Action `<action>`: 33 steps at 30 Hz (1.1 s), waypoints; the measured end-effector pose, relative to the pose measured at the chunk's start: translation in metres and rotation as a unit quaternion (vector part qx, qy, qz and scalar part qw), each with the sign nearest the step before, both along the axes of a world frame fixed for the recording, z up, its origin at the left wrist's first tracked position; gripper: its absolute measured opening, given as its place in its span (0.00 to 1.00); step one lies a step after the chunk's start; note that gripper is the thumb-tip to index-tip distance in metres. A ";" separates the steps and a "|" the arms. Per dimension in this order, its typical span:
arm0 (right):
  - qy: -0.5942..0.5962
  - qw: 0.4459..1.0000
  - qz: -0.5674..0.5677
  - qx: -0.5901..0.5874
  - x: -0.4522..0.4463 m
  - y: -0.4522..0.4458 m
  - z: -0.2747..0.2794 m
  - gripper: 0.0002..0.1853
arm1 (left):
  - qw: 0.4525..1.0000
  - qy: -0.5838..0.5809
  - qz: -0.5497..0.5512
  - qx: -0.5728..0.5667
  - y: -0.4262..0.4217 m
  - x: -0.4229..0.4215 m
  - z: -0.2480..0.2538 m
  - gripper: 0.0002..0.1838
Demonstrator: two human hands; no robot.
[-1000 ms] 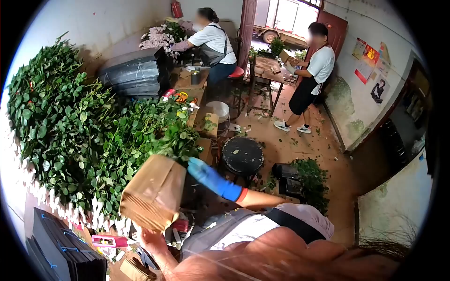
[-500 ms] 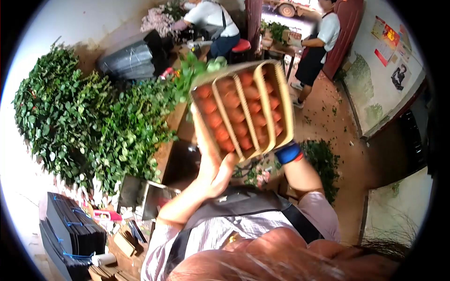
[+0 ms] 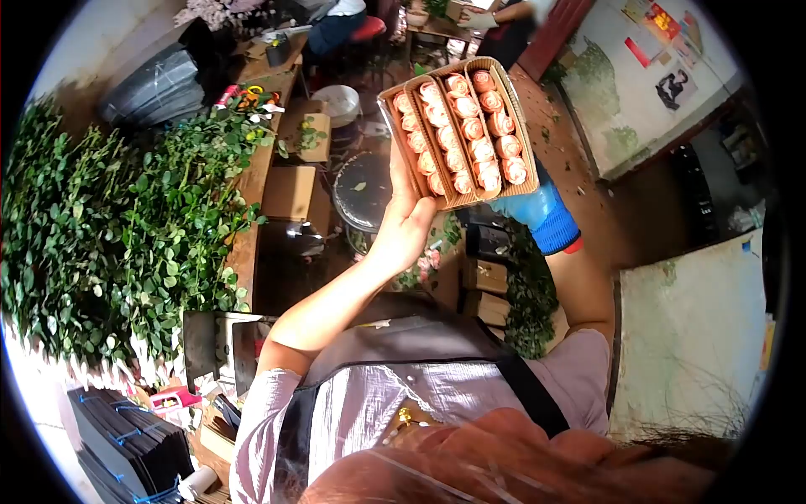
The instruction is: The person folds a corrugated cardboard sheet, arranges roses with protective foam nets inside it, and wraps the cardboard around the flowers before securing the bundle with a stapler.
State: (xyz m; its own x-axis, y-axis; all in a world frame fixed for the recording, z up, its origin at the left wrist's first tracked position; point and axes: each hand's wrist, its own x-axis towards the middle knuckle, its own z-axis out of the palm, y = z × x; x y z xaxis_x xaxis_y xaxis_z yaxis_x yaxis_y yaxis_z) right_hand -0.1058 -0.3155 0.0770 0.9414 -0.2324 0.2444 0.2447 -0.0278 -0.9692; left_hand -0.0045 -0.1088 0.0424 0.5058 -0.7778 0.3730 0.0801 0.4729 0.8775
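Observation:
A bunch of peach roses (image 3: 472,128) is held up in front of me, its blooms facing me in rows between strips of corrugated cardboard (image 3: 529,139). My left hand (image 3: 407,225) is bare and grips the lower left side of the wrapped bunch, thumb at the front edge. From the lower right, my right hand (image 3: 531,206) in a blue glove reaches behind the bunch and supports it. Its fingers are mostly hidden by the cardboard. The stems are out of sight behind the blooms.
Leafy stems (image 3: 126,227) are heaped on the wooden table (image 3: 252,197) at left. Stacked black sheets (image 3: 134,437) lie lower left. A round black stool (image 3: 359,191) and a white bucket (image 3: 339,104) stand ahead. Two other people are at the back; one person's hand (image 3: 478,18) shows.
The bunch has turned so its blooms catch the light, and it sits higher in view. More of the gloved right hand now shows. The view has shifted right and down.

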 end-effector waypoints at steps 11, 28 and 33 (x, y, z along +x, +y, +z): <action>-0.013 0.987 -0.103 -0.124 -0.004 0.068 -0.005 0.34 | 0.989 0.076 -0.107 -0.062 0.039 0.008 -0.002 0.51; 0.081 0.987 -0.115 -0.075 0.016 0.098 -0.020 0.31 | 0.998 -0.009 -0.051 -0.044 0.078 0.037 -0.022 0.49; -0.118 0.910 0.240 0.318 0.030 0.068 -0.063 0.27 | 0.972 -0.117 0.117 -0.165 0.071 0.065 0.002 0.44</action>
State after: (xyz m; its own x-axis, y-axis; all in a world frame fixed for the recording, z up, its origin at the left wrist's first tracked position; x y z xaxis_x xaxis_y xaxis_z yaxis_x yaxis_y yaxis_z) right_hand -0.0761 -0.2471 0.0140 0.9100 0.0268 0.4137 0.2848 0.6847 -0.6709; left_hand 0.0609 -0.0379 0.0445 0.5264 -0.4702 0.7084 -0.2474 0.7124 0.6567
